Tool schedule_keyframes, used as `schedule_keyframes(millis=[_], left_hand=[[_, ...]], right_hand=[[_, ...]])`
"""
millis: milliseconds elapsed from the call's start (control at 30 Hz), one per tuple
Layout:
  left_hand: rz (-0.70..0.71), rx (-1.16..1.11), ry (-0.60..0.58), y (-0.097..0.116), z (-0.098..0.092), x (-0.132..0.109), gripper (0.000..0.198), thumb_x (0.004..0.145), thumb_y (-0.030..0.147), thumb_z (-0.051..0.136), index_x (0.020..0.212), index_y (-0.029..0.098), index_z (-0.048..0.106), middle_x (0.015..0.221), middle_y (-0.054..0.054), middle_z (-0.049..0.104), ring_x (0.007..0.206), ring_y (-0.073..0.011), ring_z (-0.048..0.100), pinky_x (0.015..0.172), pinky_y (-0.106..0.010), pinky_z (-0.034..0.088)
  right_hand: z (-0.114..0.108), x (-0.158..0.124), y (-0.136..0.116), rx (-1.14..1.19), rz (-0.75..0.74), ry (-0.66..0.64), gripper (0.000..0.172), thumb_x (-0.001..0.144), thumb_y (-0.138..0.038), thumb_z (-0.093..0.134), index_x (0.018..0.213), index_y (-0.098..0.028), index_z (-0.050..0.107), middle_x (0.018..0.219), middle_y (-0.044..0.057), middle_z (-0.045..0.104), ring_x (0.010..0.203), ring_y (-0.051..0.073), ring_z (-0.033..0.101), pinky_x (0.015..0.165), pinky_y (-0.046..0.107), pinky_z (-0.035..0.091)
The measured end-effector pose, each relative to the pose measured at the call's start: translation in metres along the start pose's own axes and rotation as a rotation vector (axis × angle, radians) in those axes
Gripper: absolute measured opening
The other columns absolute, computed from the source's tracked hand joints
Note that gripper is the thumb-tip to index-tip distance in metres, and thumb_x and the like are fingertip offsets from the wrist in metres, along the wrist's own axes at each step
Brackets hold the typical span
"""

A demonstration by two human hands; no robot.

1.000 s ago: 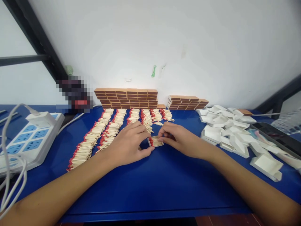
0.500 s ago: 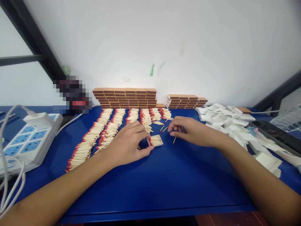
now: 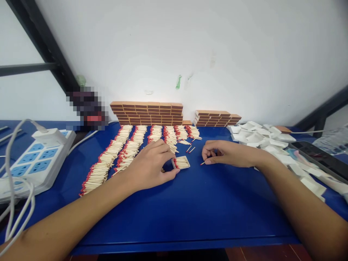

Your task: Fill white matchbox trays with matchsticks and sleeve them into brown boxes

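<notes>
A small white tray (image 3: 182, 162) filled with red-tipped matches sits on the blue table (image 3: 174, 214). My left hand (image 3: 150, 165) grips the tray's left end between thumb and fingers. To the tray's right, my right hand (image 3: 227, 153) lies with its fingers curled, pinching a single loose match (image 3: 202, 164) against the tabletop. Two more loose matches (image 3: 190, 149) lie just behind the tray. Long rows of matches (image 3: 116, 154) stretch from my left hand back to the wall.
Brown matchbox sleeves (image 3: 146, 113) are stacked like a wall at the back, with a lower stack (image 3: 216, 118) to the right. A heap of empty white trays (image 3: 268, 145) lies at right, beside a phone (image 3: 318, 157). A power strip (image 3: 32, 159) with cables sits at left.
My right hand left the tray, moved right and now pinches a loose match on the table. My left hand stayed on the tray.
</notes>
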State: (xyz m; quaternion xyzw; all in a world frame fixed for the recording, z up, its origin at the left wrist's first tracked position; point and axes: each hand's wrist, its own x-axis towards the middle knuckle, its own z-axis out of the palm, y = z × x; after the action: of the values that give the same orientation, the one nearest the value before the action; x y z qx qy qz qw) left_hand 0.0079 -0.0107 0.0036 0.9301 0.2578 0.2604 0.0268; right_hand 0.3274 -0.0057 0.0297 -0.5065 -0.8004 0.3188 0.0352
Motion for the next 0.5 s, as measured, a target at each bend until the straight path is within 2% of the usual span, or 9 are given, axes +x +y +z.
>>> schedule_keyframes(millis=[100, 267, 400, 500], left_hand=[[-0.008, -0.016, -0.007, 0.001, -0.001, 0.0, 0.017, 0.094, 0.036, 0.072, 0.095, 0.019, 0.074, 0.092, -0.004, 0.07, 0.095, -0.0232, 0.061, 0.089, -0.04, 0.052], [-0.02, -0.028, -0.022, 0.002, -0.001, 0.001, 0.019, 0.096, 0.037, 0.071, 0.095, 0.019, 0.075, 0.092, -0.005, 0.07, 0.096, -0.0233, 0.061, 0.09, -0.041, 0.052], [-0.022, -0.031, -0.023, 0.002, 0.001, 0.0, 0.018, 0.095, 0.037, 0.072, 0.097, 0.02, 0.075, 0.092, -0.004, 0.07, 0.096, -0.0229, 0.062, 0.089, -0.04, 0.052], [-0.012, -0.042, -0.014, 0.002, 0.002, -0.001, 0.018, 0.093, 0.037, 0.073, 0.097, 0.02, 0.074, 0.094, -0.004, 0.07, 0.098, -0.0228, 0.062, 0.09, -0.039, 0.052]], right_hand=[[0.002, 0.004, 0.002, -0.007, -0.01, 0.038, 0.037, 0.094, -0.057, 0.064, 0.096, -0.022, 0.073, 0.098, 0.007, 0.067, 0.083, 0.021, 0.057, 0.072, 0.033, 0.045], [0.011, 0.014, -0.003, -0.006, -0.05, 0.192, 0.034, 0.092, -0.054, 0.066, 0.094, -0.02, 0.072, 0.085, 0.004, 0.064, 0.075, 0.018, 0.054, 0.067, 0.031, 0.043], [0.029, 0.021, -0.022, 0.062, -0.156, 0.354, 0.03, 0.097, -0.05, 0.065, 0.092, -0.021, 0.071, 0.079, 0.0, 0.06, 0.069, 0.015, 0.051, 0.065, 0.029, 0.042], [0.045, 0.024, -0.039, 0.092, -0.241, 0.393, 0.027, 0.095, -0.048, 0.071, 0.093, -0.021, 0.07, 0.079, -0.001, 0.058, 0.069, 0.013, 0.05, 0.064, 0.028, 0.041]])
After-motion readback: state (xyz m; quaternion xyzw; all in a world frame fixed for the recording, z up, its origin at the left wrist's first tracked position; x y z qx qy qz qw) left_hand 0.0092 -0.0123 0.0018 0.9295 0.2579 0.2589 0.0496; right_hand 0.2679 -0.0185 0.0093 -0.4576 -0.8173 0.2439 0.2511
